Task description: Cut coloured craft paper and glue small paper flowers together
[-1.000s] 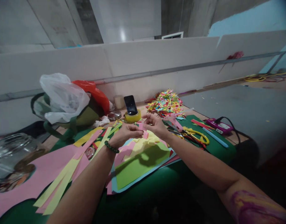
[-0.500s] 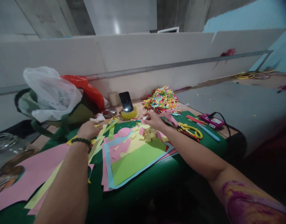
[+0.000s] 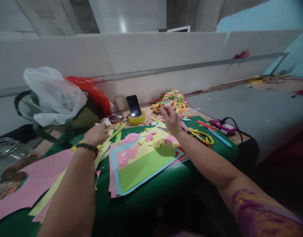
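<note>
My right hand (image 3: pixel 171 119) is raised in front of a heap of cut paper bits (image 3: pixel 175 98). Its fingers are curled into a pinch; what they hold, if anything, is too small to make out. Below it lie small yellow and pink paper pieces (image 3: pixel 159 142) on a stack of coloured sheets, topped by a green sheet (image 3: pixel 146 168). My left hand (image 3: pixel 96 133) rests at the left, beside a crumpled white tissue (image 3: pixel 106 121) and yellow-green paper strips (image 3: pixel 117 131). Its fingers are mostly hidden behind the hand.
Yellow-handled scissors (image 3: pixel 203 136), a pink glue gun (image 3: pixel 183 125), a blue stick (image 3: pixel 219 137) and a purple power strip (image 3: pixel 223 127) lie at the right. A phone (image 3: pixel 133 105) leans on a tape roll (image 3: pixel 136 118). A bag (image 3: pixel 79 121) and glass jar (image 3: pixel 8 158) stand left.
My right hand has lifted from the small paper pieces and moved right and up, uncovering a small white disc. My left hand has shifted slightly toward the tissue.
</note>
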`<state>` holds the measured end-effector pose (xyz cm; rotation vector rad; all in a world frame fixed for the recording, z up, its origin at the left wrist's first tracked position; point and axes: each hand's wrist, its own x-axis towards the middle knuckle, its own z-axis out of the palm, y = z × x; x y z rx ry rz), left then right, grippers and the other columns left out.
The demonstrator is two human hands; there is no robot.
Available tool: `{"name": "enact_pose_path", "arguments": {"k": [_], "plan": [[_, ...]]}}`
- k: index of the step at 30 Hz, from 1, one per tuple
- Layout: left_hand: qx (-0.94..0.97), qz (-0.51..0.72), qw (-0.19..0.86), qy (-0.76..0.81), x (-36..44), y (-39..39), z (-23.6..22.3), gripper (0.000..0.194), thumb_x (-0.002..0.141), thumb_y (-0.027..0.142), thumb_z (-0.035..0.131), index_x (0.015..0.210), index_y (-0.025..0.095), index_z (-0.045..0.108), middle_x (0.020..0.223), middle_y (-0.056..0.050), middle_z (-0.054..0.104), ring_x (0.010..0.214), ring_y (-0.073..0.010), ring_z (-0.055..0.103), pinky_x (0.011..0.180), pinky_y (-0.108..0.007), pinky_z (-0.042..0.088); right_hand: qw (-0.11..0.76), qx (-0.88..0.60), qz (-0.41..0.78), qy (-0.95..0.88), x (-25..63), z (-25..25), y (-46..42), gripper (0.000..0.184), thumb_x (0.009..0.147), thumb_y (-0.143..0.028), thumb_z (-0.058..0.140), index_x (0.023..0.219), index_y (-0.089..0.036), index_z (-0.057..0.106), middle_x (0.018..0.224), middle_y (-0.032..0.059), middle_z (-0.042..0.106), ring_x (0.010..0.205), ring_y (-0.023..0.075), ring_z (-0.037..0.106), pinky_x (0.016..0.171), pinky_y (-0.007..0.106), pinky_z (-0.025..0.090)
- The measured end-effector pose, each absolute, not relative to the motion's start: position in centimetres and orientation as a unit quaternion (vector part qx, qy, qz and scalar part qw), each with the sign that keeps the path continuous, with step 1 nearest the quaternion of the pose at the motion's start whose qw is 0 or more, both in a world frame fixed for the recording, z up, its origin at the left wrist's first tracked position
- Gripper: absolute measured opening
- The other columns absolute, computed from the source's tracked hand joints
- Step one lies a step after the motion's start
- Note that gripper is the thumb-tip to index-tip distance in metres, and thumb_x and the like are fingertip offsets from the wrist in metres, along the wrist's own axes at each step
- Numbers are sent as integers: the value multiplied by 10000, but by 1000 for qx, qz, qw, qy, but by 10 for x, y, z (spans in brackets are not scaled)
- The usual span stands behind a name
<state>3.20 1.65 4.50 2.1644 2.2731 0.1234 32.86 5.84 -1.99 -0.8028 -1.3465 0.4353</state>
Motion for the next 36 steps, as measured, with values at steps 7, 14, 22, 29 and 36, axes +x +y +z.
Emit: {"name": "enact_pose_path", "arguments": {"k": [7, 14, 22, 29, 36], "plan": [[757, -92, 222, 607, 80, 1, 41, 386, 661, 564, 614, 633, 179, 607, 656, -39, 662, 628, -180, 618, 549, -248, 406, 657, -356, 222, -626, 325, -25, 54, 249, 837, -429, 515, 866, -184, 551, 674, -19, 543, 610, 124, 530, 594, 260, 443], [768, -129, 241, 579, 108, 3, 17, 197, 581, 330, 670, 618, 191, 536, 555, 11, 592, 549, -139, 507, 507, -243, 345, 623, -356, 221, -661, 322, -25, 47, 221, 846, -397, 502, 841, -182, 551, 666, -16, 541, 606, 126, 531, 595, 262, 421], [797, -78, 247, 546, 99, 15, 14, 223, 575, 292, 633, 508, 191, 446, 512, 53, 403, 555, -113, 390, 505, -248, 259, 619, -353, 212, -669, 320, -27, 48, 229, 851, -399, 504, 841, -180, 572, 660, -12, 546, 594, 128, 516, 572, 253, 409], [792, 101, 376, 470, 78, -8, 56, 288, 730, 476, 583, 730, 191, 536, 701, 6, 591, 647, -129, 529, 562, -229, 378, 587, -356, 94, -721, 337, 17, -4, 328, 911, -443, 437, 771, -176, 568, 623, -8, 533, 551, 110, 471, 556, 238, 365], [792, 144, 364, 468, 102, -39, 78, 317, 740, 479, 600, 792, 167, 615, 622, 7, 599, 595, -125, 547, 530, -230, 394, 152, -670, -51, -725, 409, 34, -53, 466, 901, -553, 408, 740, -180, 638, 769, 103, 666, 708, 213, 579, 595, 284, 336]]}}
